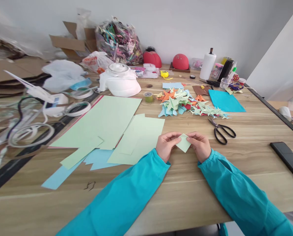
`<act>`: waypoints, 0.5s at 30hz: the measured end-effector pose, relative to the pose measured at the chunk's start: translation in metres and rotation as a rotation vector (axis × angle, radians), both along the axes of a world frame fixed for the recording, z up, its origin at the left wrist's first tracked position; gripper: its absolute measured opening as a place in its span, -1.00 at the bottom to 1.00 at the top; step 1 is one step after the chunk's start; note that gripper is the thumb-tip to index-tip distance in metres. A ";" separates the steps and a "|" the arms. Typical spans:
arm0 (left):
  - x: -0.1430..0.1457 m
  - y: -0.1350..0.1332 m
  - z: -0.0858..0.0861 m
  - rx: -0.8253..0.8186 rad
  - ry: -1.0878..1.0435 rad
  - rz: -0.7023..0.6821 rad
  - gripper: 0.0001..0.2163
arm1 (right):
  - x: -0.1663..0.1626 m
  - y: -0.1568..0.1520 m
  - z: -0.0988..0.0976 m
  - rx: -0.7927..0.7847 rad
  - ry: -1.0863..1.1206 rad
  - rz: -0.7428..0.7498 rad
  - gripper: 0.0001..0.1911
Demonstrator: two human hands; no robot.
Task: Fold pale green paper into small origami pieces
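A small pale green paper square is held between my two hands, one corner pointing down toward me. My left hand pinches its left corner between thumb and fingers. On the opposite corner, my right hand is closed the same way. Beyond the hands lies a pile of folded paper stars in green, orange, blue and red. Black-handled scissors rest just right of my right hand. To the left, large light green paper sheets overlap, with blue paper strips partly beneath them.
A black phone lies at the right edge. Farther back are a turquoise cloth-like square, a thread spool, a yellow tape measure and a white bottle-like roll. A glue gun and tape rolls crowd the left.
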State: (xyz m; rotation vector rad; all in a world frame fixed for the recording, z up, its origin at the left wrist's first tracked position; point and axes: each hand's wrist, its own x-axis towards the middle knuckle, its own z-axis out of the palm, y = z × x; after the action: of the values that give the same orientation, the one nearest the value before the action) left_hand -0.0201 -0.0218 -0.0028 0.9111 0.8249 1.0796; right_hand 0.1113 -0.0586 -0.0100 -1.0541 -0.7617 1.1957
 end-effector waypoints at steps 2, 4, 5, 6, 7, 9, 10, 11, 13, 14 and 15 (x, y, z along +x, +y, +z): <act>0.000 -0.001 0.001 -0.020 -0.007 0.002 -0.81 | 0.000 0.000 0.001 0.005 0.013 -0.026 -0.87; 0.001 -0.001 0.003 -0.032 0.000 0.018 -0.83 | -0.001 0.000 0.002 0.009 0.016 -0.021 -0.87; 0.001 -0.001 0.003 -0.035 0.003 0.025 -0.84 | -0.001 0.000 0.002 0.008 0.012 -0.014 -0.86; 0.001 -0.001 0.004 -0.036 0.001 0.029 -0.86 | -0.001 0.000 0.003 0.004 0.005 -0.008 -0.87; 0.001 -0.001 0.004 -0.036 -0.005 0.030 -0.87 | -0.001 -0.001 0.003 0.000 -0.003 -0.004 -0.88; 0.001 -0.001 0.005 -0.033 -0.029 0.019 -0.91 | -0.001 -0.001 0.003 -0.003 -0.023 -0.011 -0.92; 0.002 -0.001 0.005 -0.032 -0.044 0.008 -0.92 | -0.001 -0.001 0.003 0.001 -0.035 -0.017 -0.94; 0.002 -0.001 0.005 -0.034 -0.057 0.000 -0.93 | -0.001 -0.001 0.004 0.009 -0.048 -0.022 -0.94; 0.001 -0.001 0.005 -0.043 -0.067 -0.008 -0.93 | -0.002 -0.001 0.004 0.021 -0.068 -0.030 -0.94; 0.001 -0.001 0.005 -0.047 -0.065 -0.006 -0.92 | -0.002 -0.001 0.004 0.019 -0.067 -0.034 -0.94; 0.001 -0.001 0.004 -0.048 -0.065 -0.005 -0.89 | -0.002 -0.001 0.004 0.015 -0.055 -0.045 -0.92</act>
State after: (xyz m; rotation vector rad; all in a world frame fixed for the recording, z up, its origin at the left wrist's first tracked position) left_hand -0.0191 -0.0229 0.0014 0.8331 0.7918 1.0754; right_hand 0.1093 -0.0595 -0.0056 -1.0900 -0.7845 1.1245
